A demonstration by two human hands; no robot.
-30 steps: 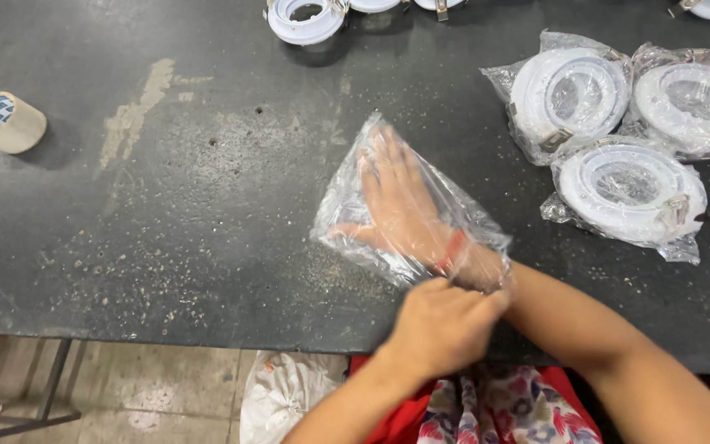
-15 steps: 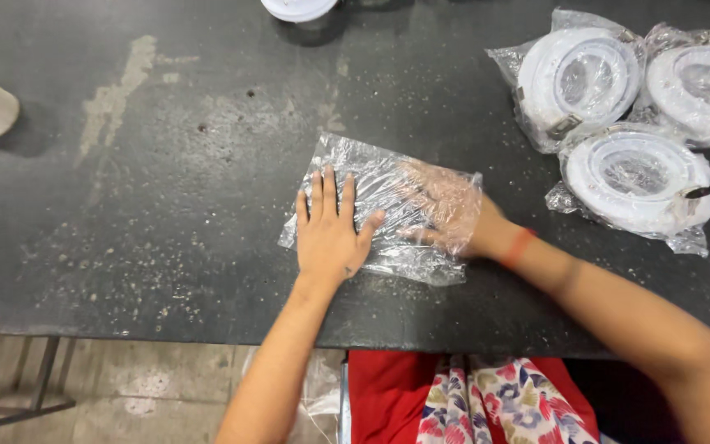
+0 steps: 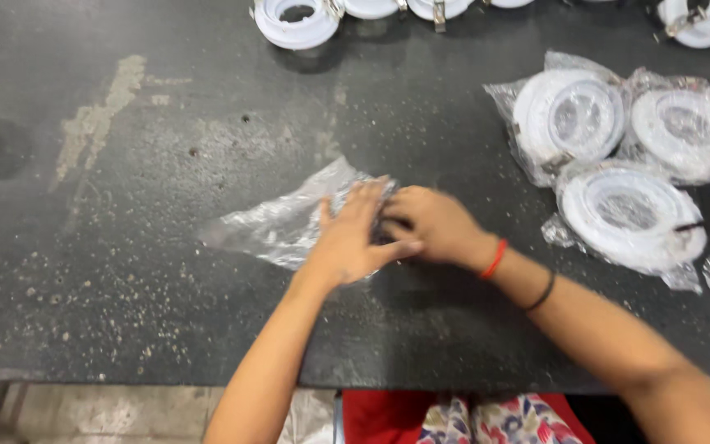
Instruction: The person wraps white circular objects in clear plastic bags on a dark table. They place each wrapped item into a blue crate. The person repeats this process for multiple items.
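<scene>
Both hands, left hand (image 3: 353,238) and right hand (image 3: 431,224), pinching the clear plastic bag (image 3: 277,226) mid-frame on the dark table (image 3: 166,107). Grip narrow, holding the bag's edge. Best to keep the film flat and taut, well clear of the bagged white rings (image 3: 630,214) at right.

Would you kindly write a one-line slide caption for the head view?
Both hands, left and right, press a clear plastic bag on a dark table beside bagged white round fittings.

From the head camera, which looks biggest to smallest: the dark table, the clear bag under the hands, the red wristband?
1. Dark table, filling most of the view.
2. Clear bag, partly hidden by the hands.
3. Red wristband, a thin loop.
</scene>
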